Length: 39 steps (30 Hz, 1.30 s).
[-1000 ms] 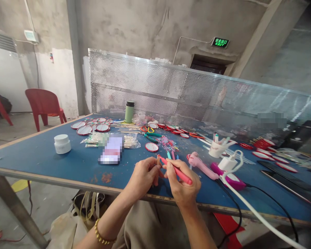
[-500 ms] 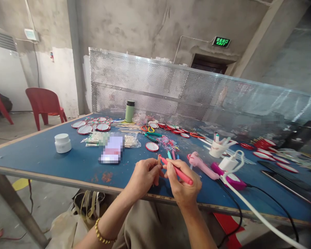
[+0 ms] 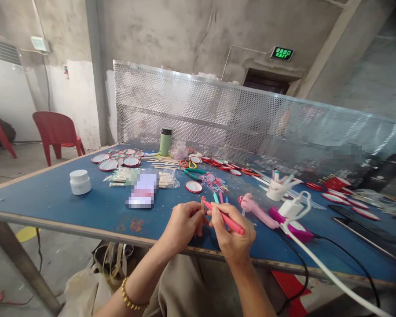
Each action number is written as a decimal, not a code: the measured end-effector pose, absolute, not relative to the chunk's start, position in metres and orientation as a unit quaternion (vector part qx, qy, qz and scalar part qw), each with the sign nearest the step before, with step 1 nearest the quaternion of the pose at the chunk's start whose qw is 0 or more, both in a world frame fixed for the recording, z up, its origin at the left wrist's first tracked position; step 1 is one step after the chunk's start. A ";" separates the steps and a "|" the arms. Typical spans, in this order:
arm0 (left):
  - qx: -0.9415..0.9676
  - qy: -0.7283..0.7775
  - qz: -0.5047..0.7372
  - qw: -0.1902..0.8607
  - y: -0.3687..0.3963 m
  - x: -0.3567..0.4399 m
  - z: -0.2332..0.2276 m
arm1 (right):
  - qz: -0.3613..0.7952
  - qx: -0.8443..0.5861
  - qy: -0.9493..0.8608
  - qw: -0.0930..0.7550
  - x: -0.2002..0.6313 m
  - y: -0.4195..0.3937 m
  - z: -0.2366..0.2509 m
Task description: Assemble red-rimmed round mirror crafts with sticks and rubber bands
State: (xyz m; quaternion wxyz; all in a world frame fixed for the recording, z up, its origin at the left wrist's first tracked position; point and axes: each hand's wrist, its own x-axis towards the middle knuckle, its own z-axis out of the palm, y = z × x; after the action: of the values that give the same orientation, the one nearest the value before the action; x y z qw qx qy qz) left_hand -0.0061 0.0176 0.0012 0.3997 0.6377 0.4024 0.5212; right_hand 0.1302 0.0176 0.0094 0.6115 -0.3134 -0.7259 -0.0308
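Near the table's front edge, my right hand is closed around a red marker pen. The pen's tip points left and touches or nearly touches the top of a thin light wooden stick, whose end looks red. Upright between its pinched fingers, my left hand grips that stick; its lower part is hidden by the fingers. Just beyond the hands lie a green pen and a small round red-rimmed disc.
A phone and a white jar stand to the left. At the right are a pink glue gun, a purple device with cables, and a white cup of pens. Pliers and wooden sticks lie farther back.
My right hand and the red marker have shifted very slightly left at the stick's tip. Everything else on the table stays put.
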 end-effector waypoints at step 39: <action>0.644 0.403 0.516 0.395 0.017 -0.008 0.001 | -0.052 -0.330 -0.723 0.604 0.130 0.016 0.012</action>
State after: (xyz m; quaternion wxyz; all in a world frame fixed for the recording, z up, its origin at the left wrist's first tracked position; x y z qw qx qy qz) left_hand -0.0080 0.0173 0.0013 0.3955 0.6444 0.4028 0.5159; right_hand 0.1303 0.0157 0.0117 0.6043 -0.3304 -0.7232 -0.0520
